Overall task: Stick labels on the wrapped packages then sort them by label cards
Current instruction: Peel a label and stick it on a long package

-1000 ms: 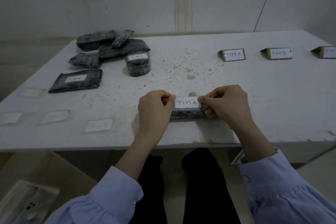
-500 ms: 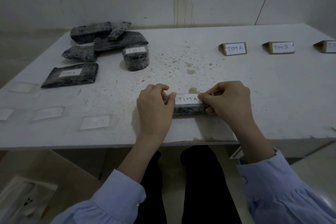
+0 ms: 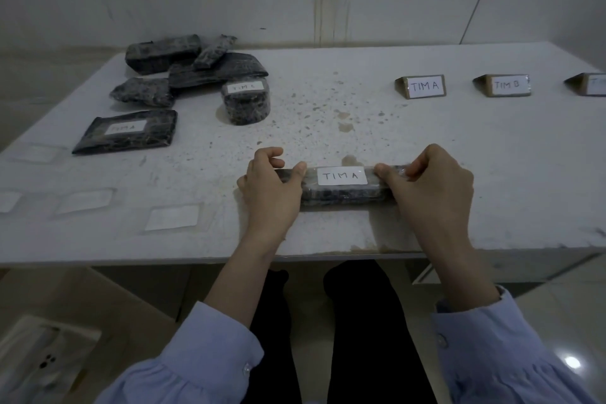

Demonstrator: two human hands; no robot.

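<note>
A: What is seen on the white table (image 3: 426, 147)?

B: A long dark wrapped package (image 3: 341, 188) is laid near the front edge, covered in glossy clear film, with a white label (image 3: 342, 175) reading "TIM A" stuck on top.

A: How is it held?

B: Its left end is gripped by the left hand (image 3: 270, 193) and its right end by the right hand (image 3: 429, 187), fingers curled closed, thumbs pressed on top beside the label.

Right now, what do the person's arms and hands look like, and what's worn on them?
Both hands, left hand and right hand, are bare: no gloves, rings or watch visible. Each arm wears a light blue sleeve, pushed back off the forearm, with a gathered, buttoned cuff.
</note>
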